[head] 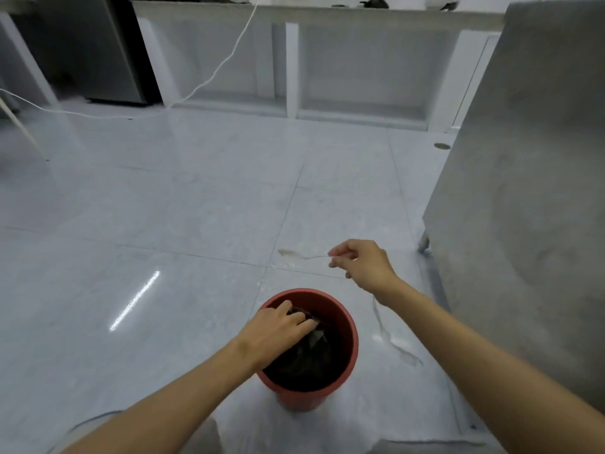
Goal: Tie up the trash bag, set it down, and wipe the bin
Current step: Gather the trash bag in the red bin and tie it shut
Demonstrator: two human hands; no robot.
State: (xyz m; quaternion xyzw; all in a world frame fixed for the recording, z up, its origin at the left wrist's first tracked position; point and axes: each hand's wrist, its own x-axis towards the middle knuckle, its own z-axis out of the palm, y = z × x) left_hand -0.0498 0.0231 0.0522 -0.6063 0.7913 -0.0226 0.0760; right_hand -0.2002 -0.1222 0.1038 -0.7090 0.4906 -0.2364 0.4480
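Observation:
A round red bin [351, 326] stands on the pale tiled floor just in front of me. Inside it sits a black trash bag [306, 360], its top bunched towards the bin's far left side. My left hand [281, 329] reaches over the near-left rim and its fingers close on that bunched top. My right hand [360, 263] hovers above the floor beyond and to the right of the bin, fingers loosely curled and apart, with nothing visible in it.
A tall grey appliance [530, 198] stands close on the right. A white counter frame [291, 67] runs along the back. A white cable [209, 78] trails across the far-left floor. Pale smears [397, 347] mark the tiles right of the bin.

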